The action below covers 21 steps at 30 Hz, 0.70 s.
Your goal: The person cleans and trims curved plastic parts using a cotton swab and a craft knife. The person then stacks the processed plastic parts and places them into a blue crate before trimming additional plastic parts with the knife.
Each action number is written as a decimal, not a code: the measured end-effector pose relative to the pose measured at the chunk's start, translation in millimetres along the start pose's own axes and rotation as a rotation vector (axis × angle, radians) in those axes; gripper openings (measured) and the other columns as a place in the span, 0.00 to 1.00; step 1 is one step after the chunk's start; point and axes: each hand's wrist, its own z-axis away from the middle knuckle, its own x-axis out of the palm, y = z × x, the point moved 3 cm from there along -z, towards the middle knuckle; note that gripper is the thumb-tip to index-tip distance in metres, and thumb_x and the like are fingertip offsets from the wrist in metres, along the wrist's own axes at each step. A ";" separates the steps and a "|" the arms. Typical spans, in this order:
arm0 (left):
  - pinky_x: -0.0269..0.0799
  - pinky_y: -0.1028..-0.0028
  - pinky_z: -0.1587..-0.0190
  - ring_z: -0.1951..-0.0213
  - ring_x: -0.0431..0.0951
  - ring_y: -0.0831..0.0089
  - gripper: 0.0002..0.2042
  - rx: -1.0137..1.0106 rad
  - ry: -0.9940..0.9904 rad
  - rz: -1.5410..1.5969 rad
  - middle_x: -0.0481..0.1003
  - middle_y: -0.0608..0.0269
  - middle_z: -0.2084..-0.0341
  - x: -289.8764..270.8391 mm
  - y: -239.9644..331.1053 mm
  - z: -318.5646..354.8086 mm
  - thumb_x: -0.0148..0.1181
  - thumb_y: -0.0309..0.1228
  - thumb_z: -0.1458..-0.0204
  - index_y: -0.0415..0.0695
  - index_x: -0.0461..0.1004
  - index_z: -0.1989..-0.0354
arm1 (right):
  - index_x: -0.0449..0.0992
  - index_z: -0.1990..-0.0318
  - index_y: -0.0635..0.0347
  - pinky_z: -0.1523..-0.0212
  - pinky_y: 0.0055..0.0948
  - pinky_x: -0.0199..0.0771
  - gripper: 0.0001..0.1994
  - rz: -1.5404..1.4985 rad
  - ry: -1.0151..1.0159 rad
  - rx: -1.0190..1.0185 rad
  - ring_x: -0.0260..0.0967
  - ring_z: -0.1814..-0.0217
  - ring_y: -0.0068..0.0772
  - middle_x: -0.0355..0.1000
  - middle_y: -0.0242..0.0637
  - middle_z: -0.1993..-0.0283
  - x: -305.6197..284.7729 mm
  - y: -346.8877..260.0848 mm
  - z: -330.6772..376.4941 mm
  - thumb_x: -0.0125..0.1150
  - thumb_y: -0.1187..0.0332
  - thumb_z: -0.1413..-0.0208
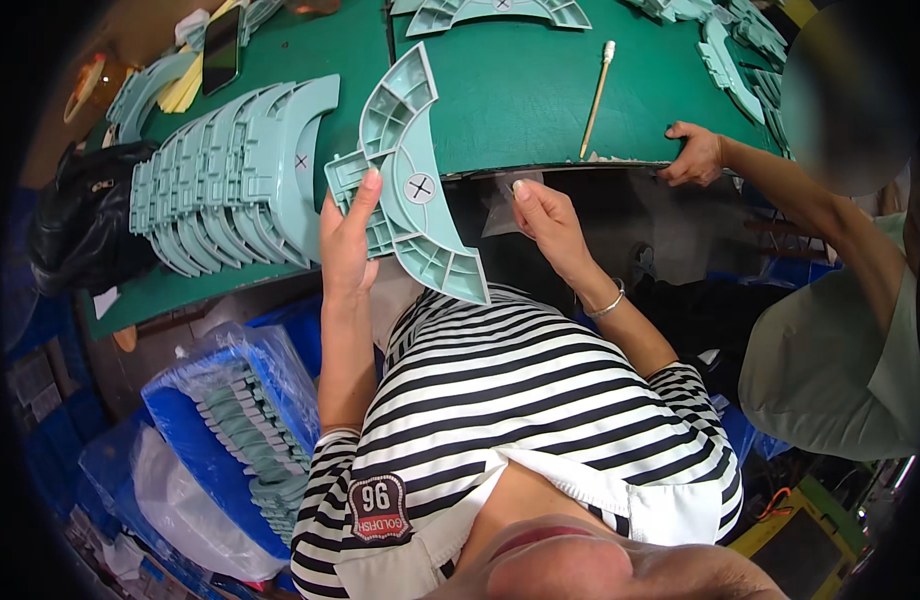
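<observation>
Pale-green curved plastic part (410, 180) sits clamped in your left hand (348, 240), held above the desk's (520, 100) near edge. Right hand (545, 215) pinches a clear film piece (500, 205). Loose grip w/ thin ribs, it could slip.

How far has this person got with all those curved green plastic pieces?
Seemingly done: a row of pale green curved plastic pieces lies overlapped on the green table. In hand: the left hand holds one curved ribbed piece, while the right hand pinches a small clear film beside it. Probably left: the blue crate below holds more stacked pieces.
</observation>
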 end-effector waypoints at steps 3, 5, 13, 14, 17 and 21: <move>0.69 0.74 0.56 0.59 0.73 0.73 0.18 0.018 -0.023 -0.010 0.71 0.60 0.58 -1.3 0.9 -2.7 0.55 0.31 0.48 0.37 0.64 0.50 | 0.60 0.80 0.57 0.81 0.17 0.44 0.19 0.011 0.064 0.016 0.44 0.81 0.12 0.51 0.21 0.82 -10.1 2.4 -5.0 0.42 0.59 0.38; 0.65 0.76 0.54 0.58 0.70 0.76 0.18 0.022 -0.004 0.007 0.70 0.60 0.58 1.4 4.6 -1.2 0.56 0.31 0.48 0.37 0.65 0.51 | 0.59 0.82 0.57 0.81 0.18 0.45 0.18 -0.035 0.136 0.018 0.44 0.79 0.12 0.51 0.20 0.82 -20.9 19.8 -8.9 0.53 0.61 0.43; 0.66 0.76 0.54 0.58 0.71 0.75 0.18 0.086 -0.005 -0.089 0.71 0.60 0.58 -1.1 4.6 -7.9 0.56 0.32 0.48 0.36 0.65 0.51 | 0.65 0.77 0.60 0.79 0.18 0.50 0.14 0.316 0.237 0.040 0.47 0.79 0.13 0.54 0.20 0.81 -39.5 27.5 -4.1 0.61 0.63 0.51; 0.66 0.76 0.54 0.58 0.71 0.75 0.18 0.092 0.006 -0.093 0.71 0.60 0.58 -0.1 4.8 -9.5 0.56 0.32 0.48 0.36 0.65 0.51 | 0.67 0.75 0.61 0.78 0.18 0.51 0.11 0.221 0.230 0.040 0.48 0.79 0.13 0.55 0.20 0.81 -36.2 26.7 -5.4 0.59 0.64 0.48; 0.62 0.78 0.54 0.60 0.68 0.80 0.17 0.109 -0.039 -0.066 0.71 0.65 0.61 8.8 5.6 -9.0 0.58 0.32 0.49 0.38 0.66 0.53 | 0.69 0.72 0.61 0.78 0.17 0.51 0.08 0.055 0.180 0.042 0.49 0.78 0.12 0.57 0.20 0.80 -24.3 12.3 -5.8 0.53 0.67 0.44; 0.62 0.78 0.53 0.59 0.68 0.80 0.16 0.104 -0.053 -0.086 0.71 0.65 0.61 8.2 7.3 -4.3 0.57 0.31 0.49 0.38 0.66 0.53 | 0.68 0.68 0.60 0.77 0.14 0.59 0.09 -0.216 0.056 0.155 0.56 0.77 0.15 0.62 0.26 0.75 -17.3 12.9 -3.6 0.45 0.65 0.40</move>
